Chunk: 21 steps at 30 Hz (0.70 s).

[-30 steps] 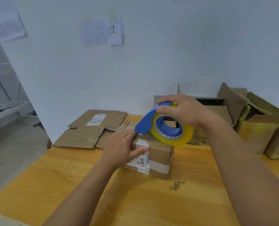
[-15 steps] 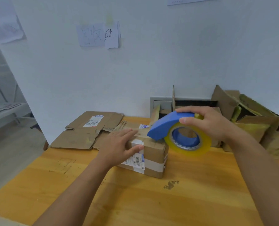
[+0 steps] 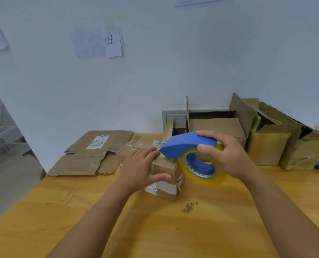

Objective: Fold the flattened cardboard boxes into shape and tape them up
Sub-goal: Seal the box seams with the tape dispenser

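Note:
A small brown cardboard box [image 3: 167, 180] with white labels and tape bands stands on the wooden table [image 3: 155, 229]. My left hand [image 3: 142, 168] lies flat over its top, thumb down the near side. My right hand [image 3: 224, 155] grips a blue tape dispenser [image 3: 184, 145] with a yellowish roll of clear tape [image 3: 201, 169]. The dispenser's blue nose touches the box top beside my left fingertips; the roll hangs off the box's right side.
Flattened cardboard [image 3: 91, 155] lies at the back left against the white wall. Several assembled, taped boxes [image 3: 270, 144] stand along the wall at the back right. A dark stain [image 3: 189, 207] marks the table in front of the box.
My right hand has drawn the dispenser to the right across the box top, from over the middle to beyond the right edge. My left hand stays pressed on the box.

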Motion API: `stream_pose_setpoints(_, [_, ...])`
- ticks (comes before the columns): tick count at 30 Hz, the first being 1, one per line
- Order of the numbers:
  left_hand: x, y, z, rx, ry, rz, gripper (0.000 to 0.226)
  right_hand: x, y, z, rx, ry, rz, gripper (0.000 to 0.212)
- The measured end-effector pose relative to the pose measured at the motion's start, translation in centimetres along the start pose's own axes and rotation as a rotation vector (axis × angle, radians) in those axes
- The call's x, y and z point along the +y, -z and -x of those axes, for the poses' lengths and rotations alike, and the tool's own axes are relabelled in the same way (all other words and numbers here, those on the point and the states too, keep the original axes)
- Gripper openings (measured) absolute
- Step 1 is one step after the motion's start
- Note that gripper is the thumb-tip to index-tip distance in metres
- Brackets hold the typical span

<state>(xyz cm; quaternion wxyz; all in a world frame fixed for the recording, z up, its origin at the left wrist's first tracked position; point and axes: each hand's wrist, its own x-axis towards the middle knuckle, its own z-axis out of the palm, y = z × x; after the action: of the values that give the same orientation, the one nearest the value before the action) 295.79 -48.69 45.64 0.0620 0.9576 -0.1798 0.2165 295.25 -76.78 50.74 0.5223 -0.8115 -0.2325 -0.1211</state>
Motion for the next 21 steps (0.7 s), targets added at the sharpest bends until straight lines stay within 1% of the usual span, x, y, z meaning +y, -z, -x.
stream_pose_setpoints(4, [-1.7, 0.0, -0.6, -0.069, -0.061, 0.121, 0.098, -0.5, -2.1, 0.8, 0.107, -0.015, 0.022, 0.036])
stream_pose_setpoints(7, [-1.0, -0.5, -0.3, -0.026, -0.083, 0.173, 0.094, -0.5, -2.3, 1.1, 0.139, -0.021, 0.017, 0.037])
stream_pose_setpoints(9, [-0.4, -0.8, -0.3, 0.016, -0.094, 0.159, 0.087, -0.5, -2.3, 1.2, 0.148, -0.015, 0.023, 0.039])
stream_pose_setpoints(12, [0.0, -1.0, -0.4, 0.045, -0.059, 0.137, 0.078, -0.6, -2.3, 1.4, 0.142, -0.008, 0.018, 0.04])
stream_pose_setpoints(16, [-0.1, -1.2, -0.3, 0.04, -0.038, 0.139, 0.075, -0.5, -2.2, 2.8, 0.126, 0.003, 0.006, 0.041])
stream_pose_setpoints(21, [0.5, -0.9, -0.3, 0.059, -0.069, 0.142, 0.071, 0.4, -2.4, 5.4, 0.175, -0.001, -0.068, 0.045])
